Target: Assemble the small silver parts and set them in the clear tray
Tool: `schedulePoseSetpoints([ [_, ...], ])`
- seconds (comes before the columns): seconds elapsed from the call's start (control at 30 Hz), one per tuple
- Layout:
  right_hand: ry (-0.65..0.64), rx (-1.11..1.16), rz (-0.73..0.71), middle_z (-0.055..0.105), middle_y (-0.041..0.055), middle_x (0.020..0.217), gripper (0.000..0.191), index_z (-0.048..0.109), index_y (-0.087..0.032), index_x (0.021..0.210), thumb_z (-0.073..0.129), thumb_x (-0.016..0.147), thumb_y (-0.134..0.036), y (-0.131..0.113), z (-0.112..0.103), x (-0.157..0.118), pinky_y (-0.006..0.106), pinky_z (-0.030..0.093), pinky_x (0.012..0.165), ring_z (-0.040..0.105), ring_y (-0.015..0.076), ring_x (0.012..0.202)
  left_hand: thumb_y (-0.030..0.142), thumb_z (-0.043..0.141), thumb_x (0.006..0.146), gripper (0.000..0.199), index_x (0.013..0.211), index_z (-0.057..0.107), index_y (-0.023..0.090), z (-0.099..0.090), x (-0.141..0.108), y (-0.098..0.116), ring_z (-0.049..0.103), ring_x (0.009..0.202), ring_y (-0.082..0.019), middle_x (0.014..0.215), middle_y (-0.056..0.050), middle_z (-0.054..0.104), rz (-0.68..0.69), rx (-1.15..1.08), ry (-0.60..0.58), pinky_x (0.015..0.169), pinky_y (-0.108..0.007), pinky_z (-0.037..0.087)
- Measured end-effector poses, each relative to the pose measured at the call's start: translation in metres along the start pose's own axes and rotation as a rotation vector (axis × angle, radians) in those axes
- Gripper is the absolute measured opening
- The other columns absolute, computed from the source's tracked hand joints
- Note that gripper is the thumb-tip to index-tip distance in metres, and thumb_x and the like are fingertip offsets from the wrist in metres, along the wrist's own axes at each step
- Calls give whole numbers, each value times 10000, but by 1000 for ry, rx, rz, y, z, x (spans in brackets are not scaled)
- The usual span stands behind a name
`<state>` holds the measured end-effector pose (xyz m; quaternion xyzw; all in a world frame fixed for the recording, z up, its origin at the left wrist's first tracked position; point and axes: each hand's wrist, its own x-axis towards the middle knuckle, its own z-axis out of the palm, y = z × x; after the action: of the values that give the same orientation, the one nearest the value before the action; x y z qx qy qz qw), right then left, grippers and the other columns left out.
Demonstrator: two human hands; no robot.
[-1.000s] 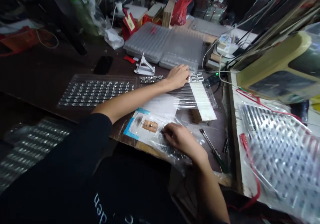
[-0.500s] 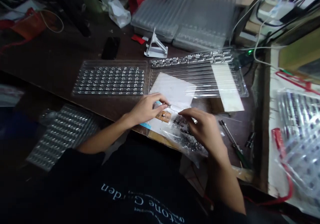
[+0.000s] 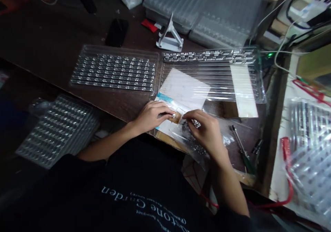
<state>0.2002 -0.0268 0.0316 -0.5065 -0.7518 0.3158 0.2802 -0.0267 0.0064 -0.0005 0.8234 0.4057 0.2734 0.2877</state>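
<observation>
Between the thumb and fingers of my left hand (image 3: 153, 116) is a small shiny metal part (image 3: 173, 116), too small to name. It is held just over a small brown block (image 3: 176, 119) lying on white paper (image 3: 186, 83). My right hand (image 3: 204, 124) is a little to the right, thumb and forefinger pinched together. Whatever its fingertips hold is too small to make out. Below that hand lies a clear plastic bag (image 3: 190, 145) with many small dark and shiny metal parts.
A clear tray of metal parts (image 3: 113, 71) sits to the left, and a partly filled clear tray (image 3: 219, 83) lies behind my hands. A white stand (image 3: 170, 40), a phone (image 3: 117, 32) and a green-handled screwdriver (image 3: 243, 151) are on the table. Stacked trays (image 3: 57, 132) stand lower left.
The view has shifted slightly. My left hand has brought the small metal part down closer to the brown block. My right hand stays beside it, still pinched.
</observation>
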Motion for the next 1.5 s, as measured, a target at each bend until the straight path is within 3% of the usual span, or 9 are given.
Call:
schedulePoseSetpoints([
  [0.37,17,-207,25,689,57,885,217,632,-229,871,474,875,-80,0,21,6,310,489,745,645,205,824,245,637,940,103,986,729,248,3,-3,-3,691,967,-165,1013,9,770,21,-27,-5,870,-319,448],
  [0.53,-17,-123,13,687,46,886,178,608,-232,886,473,919,-122,0,28,10,304,492,751,640,189,817,297,600,962,128,947,715,243,-3,-7,-2,680,961,-186,992,-6,762,-94,13,136,877,-341,454],
  [0.8,-196,-306,-151,711,95,977,338,667,-204,1080,397,949,-49,-9,35,9,341,511,798,635,228,910,269,656,919,91,995,686,230,-7,-17,-4,641,981,-217,1031,-12,742,-84,173,32,884,-363,429],
  [0.97,-114,-217,-99,695,93,1081,241,663,-203,1116,483,969,-143,-6,19,7,307,514,803,659,207,958,262,632,937,82,1000,675,232,-5,-11,3,650,963,-200,1015,-9,740,-106,140,93,868,-348,435],
  [1.03,-94,-260,-44,702,87,1030,175,689,-208,1059,545,960,-225,-2,6,3,326,508,793,663,219,919,271,627,942,75,984,673,230,0,-6,9,658,968,-192,1007,-14,738,-91,94,127,872,-339,442],
  [1.13,-208,-345,40,714,71,931,130,716,-205,976,616,923,-268,4,-7,-2,338,489,752,661,228,842,249,665,915,49,957,674,225,11,0,17,665,950,-183,973,-9,740,-17,20,125,885,-335,450],
  [1.3,-322,-372,68,702,66,919,148,709,-197,931,564,936,-230,3,-6,-3,307,446,708,638,203,811,215,711,877,83,952,674,219,24,5,20,666,926,-178,942,0,739,14,-5,100,869,-333,452],
  [1.5,-221,-207,90,678,41,837,75,637,-188,894,565,901,-210,1,-10,-6,280,449,675,622,171,730,221,683,895,29,892,663,201,26,5,17,664,895,-177,904,-5,735,-13,8,80,839,-328,440],
])
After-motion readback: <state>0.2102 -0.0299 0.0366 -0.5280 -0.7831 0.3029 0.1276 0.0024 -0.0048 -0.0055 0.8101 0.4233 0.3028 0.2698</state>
